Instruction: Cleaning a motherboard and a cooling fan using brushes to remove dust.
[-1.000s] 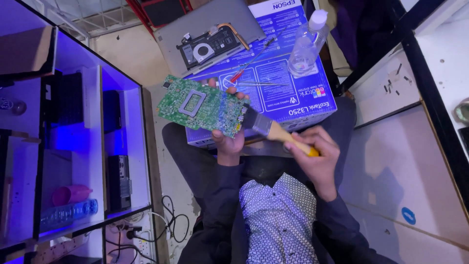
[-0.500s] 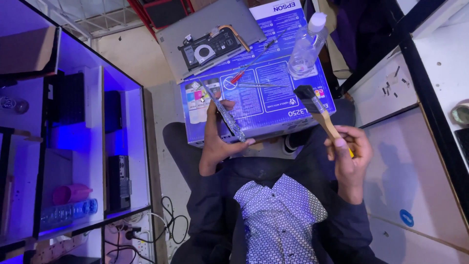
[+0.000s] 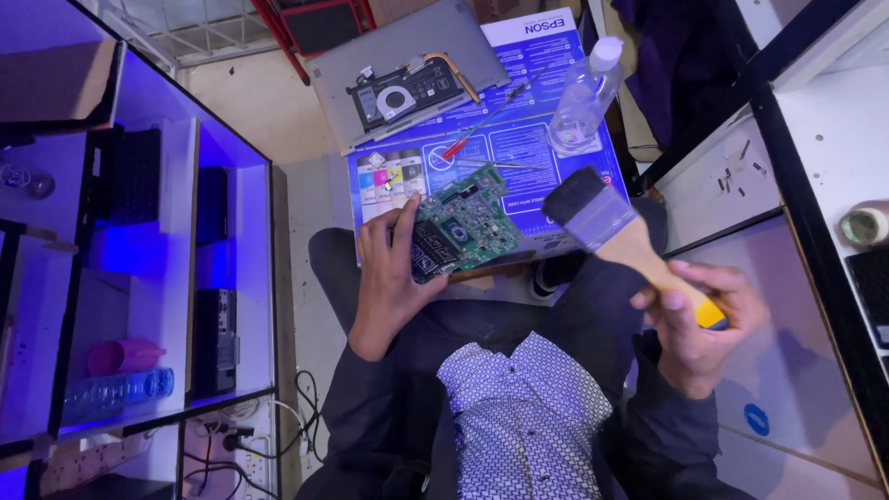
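Note:
My left hand (image 3: pixel 389 278) grips a green circuit board (image 3: pixel 468 225) by its left edge, holding it flat over the near edge of a blue printed cardboard box (image 3: pixel 519 157) that rests on my lap. My right hand (image 3: pixel 699 319) is closed on the wooden handle of a wide paintbrush (image 3: pixel 620 231) with black bristles. The brush is raised to the right of the board, its bristles pointing up and left, apart from the board.
On the box lie a red-handled screwdriver (image 3: pixel 472 134) and a clear plastic bottle (image 3: pixel 579 102). An opened laptop base (image 3: pixel 407 79) with a fan sits beyond. Blue-lit shelves (image 3: pixel 139 241) stand left; a white counter (image 3: pixel 815 139) with small screws stands right. Cables (image 3: pixel 269 426) lie on the floor.
The board has turned from edge-on to flat, face up. My right hand has moved the brush away to the right and lifted it nearer the camera.

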